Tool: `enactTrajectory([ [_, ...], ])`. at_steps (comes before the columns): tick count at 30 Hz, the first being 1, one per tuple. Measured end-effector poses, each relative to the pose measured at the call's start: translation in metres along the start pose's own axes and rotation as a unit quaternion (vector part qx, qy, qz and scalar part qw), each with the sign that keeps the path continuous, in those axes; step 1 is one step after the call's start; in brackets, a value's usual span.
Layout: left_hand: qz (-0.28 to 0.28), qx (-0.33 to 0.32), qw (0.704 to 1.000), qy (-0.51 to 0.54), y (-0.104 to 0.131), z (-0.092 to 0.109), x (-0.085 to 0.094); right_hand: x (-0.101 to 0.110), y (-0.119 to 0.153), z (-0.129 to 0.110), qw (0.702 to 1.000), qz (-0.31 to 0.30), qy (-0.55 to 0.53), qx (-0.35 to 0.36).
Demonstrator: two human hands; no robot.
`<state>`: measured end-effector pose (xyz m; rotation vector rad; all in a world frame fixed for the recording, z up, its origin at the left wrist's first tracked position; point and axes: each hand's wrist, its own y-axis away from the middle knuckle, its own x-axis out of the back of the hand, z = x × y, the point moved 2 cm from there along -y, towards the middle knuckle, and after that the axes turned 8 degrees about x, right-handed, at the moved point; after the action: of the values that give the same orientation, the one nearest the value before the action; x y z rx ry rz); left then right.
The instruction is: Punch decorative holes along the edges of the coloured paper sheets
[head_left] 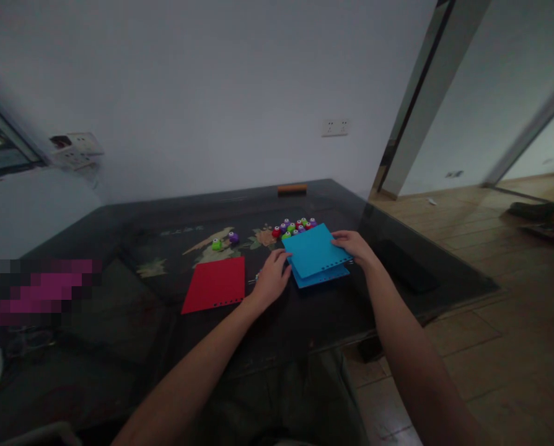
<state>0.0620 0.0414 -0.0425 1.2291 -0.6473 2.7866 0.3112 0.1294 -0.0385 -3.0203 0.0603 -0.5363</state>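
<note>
A blue sheet with punched holes along its near edge (315, 251) is held raised and tilted between my hands. My left hand (273, 272) grips its left edge, fingers bent around it. At the right corner, my right hand (354, 244) pinches the sheet, thumb on top. Beneath it, a second blue punched sheet (321, 278) shows along its near side. To the left a red punched sheet (216, 282) lies flat. Something small and metallic (253, 281) pokes out beside my left hand, mostly hidden. Behind the blue sheets sit several small red, green and purple eyeball-like toys (286, 229).
A green toy (217, 244) and a purple toy (233, 236) stand apart, behind the red sheet. The dark glossy table (202, 347) carries a brown bar (292, 189) at the back and a black flat object (404, 266) at right. A wall rises behind.
</note>
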Motion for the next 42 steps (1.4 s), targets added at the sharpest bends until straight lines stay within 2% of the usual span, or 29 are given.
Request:
enactTrajectory([
  [5,-0.04,0.021,0.995,-0.085,0.006,0.001,-0.009,-0.002,0.0,0.003,0.999,-0.021,0.044,-0.011],
  [12,-0.09,0.009,0.983,-0.159,0.009,-0.002,-0.015,-0.005,0.001,0.004,0.999,-0.015,0.032,-0.012],
  [19,-0.079,0.007,0.985,-0.152,0.008,-0.003,-0.012,-0.004,0.002,0.005,0.999,0.001,0.035,-0.015],
  [29,-0.087,0.008,0.982,-0.168,0.009,-0.001,-0.013,-0.004,0.003,0.003,0.997,-0.015,0.07,-0.008],
  [36,-0.092,0.006,0.981,-0.172,0.009,0.0,-0.012,-0.003,0.002,0.003,0.988,0.028,0.153,-0.005],
  [42,-0.09,0.004,0.983,-0.161,0.009,0.0,-0.013,0.001,-0.006,0.014,0.986,0.036,0.161,-0.003],
])
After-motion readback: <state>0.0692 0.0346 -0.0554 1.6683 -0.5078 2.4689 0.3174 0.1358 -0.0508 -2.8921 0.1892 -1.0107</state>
